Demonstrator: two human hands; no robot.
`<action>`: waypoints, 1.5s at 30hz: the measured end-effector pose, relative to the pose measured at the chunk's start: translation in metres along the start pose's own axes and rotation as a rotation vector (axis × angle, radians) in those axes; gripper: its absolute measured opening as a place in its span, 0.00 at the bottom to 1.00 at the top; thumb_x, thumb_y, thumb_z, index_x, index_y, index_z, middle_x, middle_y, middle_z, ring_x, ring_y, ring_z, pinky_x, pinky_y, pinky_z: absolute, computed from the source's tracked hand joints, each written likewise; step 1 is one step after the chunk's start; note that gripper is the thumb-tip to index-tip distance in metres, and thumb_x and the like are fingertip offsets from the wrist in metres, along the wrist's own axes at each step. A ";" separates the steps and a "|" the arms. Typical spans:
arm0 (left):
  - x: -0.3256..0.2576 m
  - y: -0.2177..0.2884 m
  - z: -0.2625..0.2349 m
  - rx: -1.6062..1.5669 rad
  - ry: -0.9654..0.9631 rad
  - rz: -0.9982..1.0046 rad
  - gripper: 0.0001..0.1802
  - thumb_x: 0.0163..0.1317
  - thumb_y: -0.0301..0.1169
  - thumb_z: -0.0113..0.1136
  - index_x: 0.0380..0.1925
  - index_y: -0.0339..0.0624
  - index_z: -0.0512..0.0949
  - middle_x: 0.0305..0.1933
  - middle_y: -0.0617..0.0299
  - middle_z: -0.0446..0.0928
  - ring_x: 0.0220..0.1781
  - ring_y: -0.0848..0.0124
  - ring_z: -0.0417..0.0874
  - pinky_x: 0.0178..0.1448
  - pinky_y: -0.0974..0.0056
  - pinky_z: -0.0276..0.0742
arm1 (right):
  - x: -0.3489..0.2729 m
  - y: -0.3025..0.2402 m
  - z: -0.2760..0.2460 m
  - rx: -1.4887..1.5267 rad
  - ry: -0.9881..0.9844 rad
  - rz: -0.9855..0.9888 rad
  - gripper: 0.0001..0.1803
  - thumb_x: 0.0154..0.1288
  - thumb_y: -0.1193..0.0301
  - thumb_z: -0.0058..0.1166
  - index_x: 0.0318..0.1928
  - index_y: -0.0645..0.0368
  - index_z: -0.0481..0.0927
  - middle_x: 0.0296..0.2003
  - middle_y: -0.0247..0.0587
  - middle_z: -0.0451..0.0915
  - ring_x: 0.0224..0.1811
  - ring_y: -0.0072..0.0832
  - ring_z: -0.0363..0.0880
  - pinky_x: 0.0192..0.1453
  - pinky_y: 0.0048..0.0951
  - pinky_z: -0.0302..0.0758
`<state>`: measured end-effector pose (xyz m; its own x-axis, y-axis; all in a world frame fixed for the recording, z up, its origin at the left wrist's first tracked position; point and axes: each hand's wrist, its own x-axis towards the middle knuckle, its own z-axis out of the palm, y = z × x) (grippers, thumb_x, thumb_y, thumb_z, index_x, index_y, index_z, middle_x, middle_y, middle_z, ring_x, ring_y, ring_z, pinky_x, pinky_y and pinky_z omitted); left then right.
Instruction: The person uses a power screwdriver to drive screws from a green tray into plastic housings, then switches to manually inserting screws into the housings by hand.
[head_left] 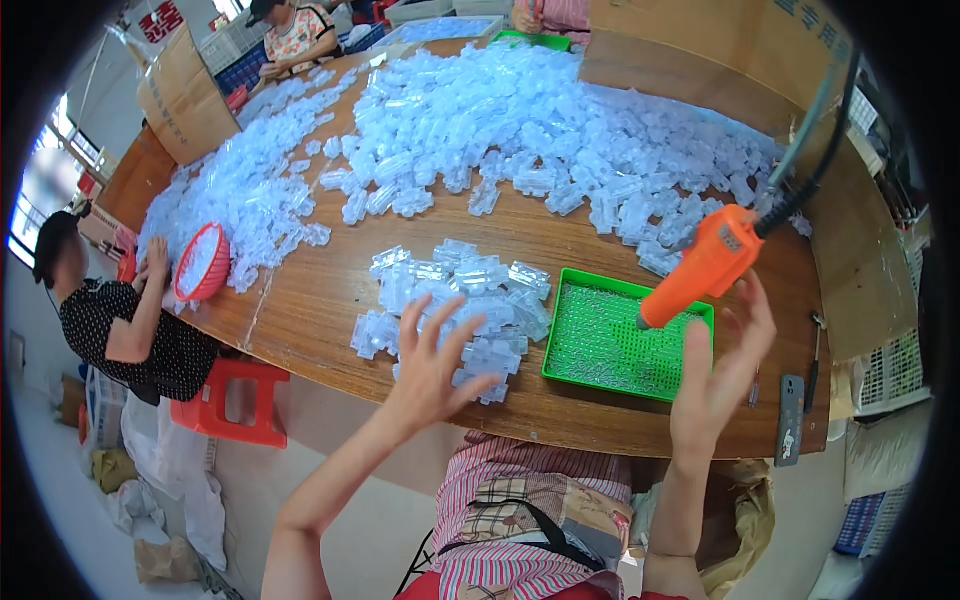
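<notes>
The orange plastic power screwdriver (705, 268) hangs at the right of the frame on its dark cable (812, 165), tip down over the green plastic tray (560, 345) of small screws. It looks rigid, smooth and moderately light, and its thick barrel seems the natural place to grip it. The right hand (715, 385) is spread open just below and beside it, not clearly touching. Left of centre, the left hand (430, 365) is splayed open over a small heap of clear bluish moulded plastic housings (455, 300); these look light, stiff and slippery, best pinched by their edges. A far larger drift of the same parts (530, 130) covers the upper frame on the round wooden table (320, 290). A red mesh basket (200, 262) sits at the left.
</notes>
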<state>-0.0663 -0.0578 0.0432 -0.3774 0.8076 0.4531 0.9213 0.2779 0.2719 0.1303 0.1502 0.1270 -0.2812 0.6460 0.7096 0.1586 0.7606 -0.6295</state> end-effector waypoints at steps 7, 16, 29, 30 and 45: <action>-0.055 0.007 0.046 0.124 0.040 0.026 0.41 0.53 0.62 0.63 0.66 0.62 0.69 0.74 0.53 0.51 0.76 0.46 0.41 0.75 0.41 0.31 | 0.007 -0.095 -0.107 1.173 -0.526 -0.306 0.48 0.54 0.38 0.62 0.73 0.24 0.56 0.70 0.34 0.66 0.72 0.52 0.57 0.71 0.58 0.52; -0.055 0.008 0.051 0.141 0.137 -0.023 0.44 0.51 0.60 0.64 0.64 0.52 0.65 0.72 0.49 0.55 0.75 0.46 0.46 0.74 0.42 0.35 | -0.009 -0.155 -0.108 1.480 0.319 -0.762 0.31 0.66 0.62 0.53 0.70 0.41 0.66 0.64 0.17 0.71 0.65 0.19 0.64 0.61 0.32 0.54; -0.052 0.009 0.044 0.075 0.083 -0.101 0.47 0.49 0.55 0.66 0.67 0.50 0.63 0.72 0.52 0.57 0.75 0.50 0.50 0.75 0.44 0.36 | -0.097 0.079 -0.057 -0.486 -0.487 -0.088 0.30 0.59 0.61 0.63 0.61 0.54 0.71 0.67 0.53 0.60 0.69 0.51 0.55 0.68 0.54 0.49; -0.049 0.011 0.044 0.063 0.095 -0.083 0.46 0.49 0.53 0.68 0.67 0.49 0.62 0.72 0.50 0.56 0.75 0.50 0.51 0.75 0.44 0.36 | -0.095 0.087 -0.055 -0.498 -0.494 -0.080 0.30 0.59 0.61 0.63 0.61 0.54 0.71 0.67 0.53 0.60 0.69 0.51 0.55 0.68 0.54 0.49; -0.050 0.009 0.043 0.078 0.042 -0.144 0.40 0.52 0.54 0.66 0.63 0.51 0.67 0.72 0.53 0.59 0.75 0.53 0.53 0.75 0.47 0.39 | -0.090 0.108 -0.029 -0.316 -0.434 0.132 0.28 0.58 0.66 0.67 0.54 0.60 0.70 0.68 0.61 0.52 0.70 0.57 0.49 0.69 0.55 0.49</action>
<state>-0.0349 -0.0729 -0.0137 -0.5085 0.7344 0.4495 0.8610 0.4303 0.2709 0.1999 0.1760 0.0039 -0.5933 0.7020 0.3940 0.4763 0.7007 -0.5313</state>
